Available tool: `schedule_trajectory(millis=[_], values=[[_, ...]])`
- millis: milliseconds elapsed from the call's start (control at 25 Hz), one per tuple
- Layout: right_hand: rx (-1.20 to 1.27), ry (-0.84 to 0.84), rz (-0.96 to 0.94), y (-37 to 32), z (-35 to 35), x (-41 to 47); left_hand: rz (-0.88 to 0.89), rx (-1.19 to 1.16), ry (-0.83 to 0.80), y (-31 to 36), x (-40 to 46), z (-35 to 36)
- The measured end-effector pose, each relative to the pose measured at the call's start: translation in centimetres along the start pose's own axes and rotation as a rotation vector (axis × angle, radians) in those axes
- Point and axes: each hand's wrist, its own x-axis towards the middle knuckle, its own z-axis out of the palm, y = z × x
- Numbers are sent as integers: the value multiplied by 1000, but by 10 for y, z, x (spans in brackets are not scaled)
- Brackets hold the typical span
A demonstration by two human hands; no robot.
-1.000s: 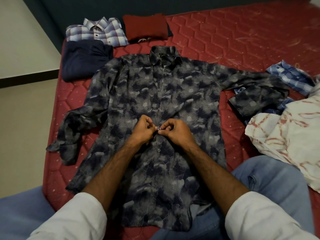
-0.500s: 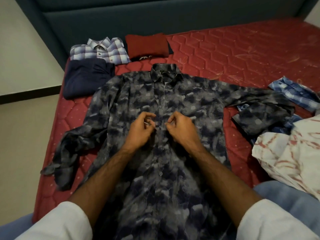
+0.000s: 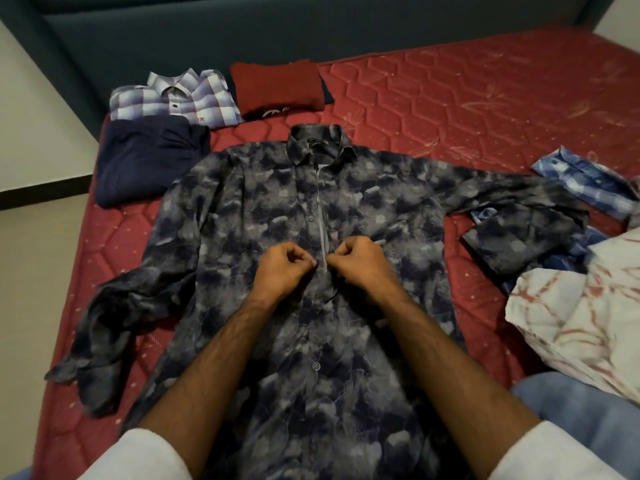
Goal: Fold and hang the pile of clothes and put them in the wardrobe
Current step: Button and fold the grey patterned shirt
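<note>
A dark grey patterned shirt [image 3: 374, 216] lies face up and spread out on the red mattress [image 3: 467, 98], collar away from me. At mid-chest, my left hand [image 3: 282, 268] pinches the left edge of its button placket. My right hand [image 3: 360, 263] pinches the opposite edge beside it. Above my hands the placket is parted; below them it lies closed with a button showing. Both sleeves lie out to the sides, crumpled at the cuffs.
Folded clothes sit at the far left: a plaid shirt [image 3: 176, 98], a navy garment [image 3: 149, 157] and a red garment [image 3: 277, 86]. A blue check shirt [image 3: 585, 181] and a white-and-red cloth [image 3: 581, 306] lie at right. A dark headboard [image 3: 242, 32] stands behind; floor lies left.
Both hands have moved up the placket from a lower button to mid-chest and pinch its edges again. The camera has tilted up, showing more of the headboard.
</note>
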Motion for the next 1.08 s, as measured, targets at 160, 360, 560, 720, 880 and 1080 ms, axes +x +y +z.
schedule_trajectory(millis=[160, 360, 560, 720, 880, 1080], values=[[280, -1, 77, 2, 7, 0, -1, -11, -4, 2, 0, 1], [329, -6, 138, 4, 16, 3, -62, -23, 8, 6, -3, 0], [130, 27, 70, 6, 24, 0, -75, -73, -1, 6, -3, 1], [116, 57, 53, 13, 31, 1, -84, -105, -5, 6, -1, 1], [208, 55, 67, 14, 34, 0, -93, -55, 7, 9, -2, 3], [227, 62, -1, 18, 34, -5, -114, -73, -21, 9, -1, 2]])
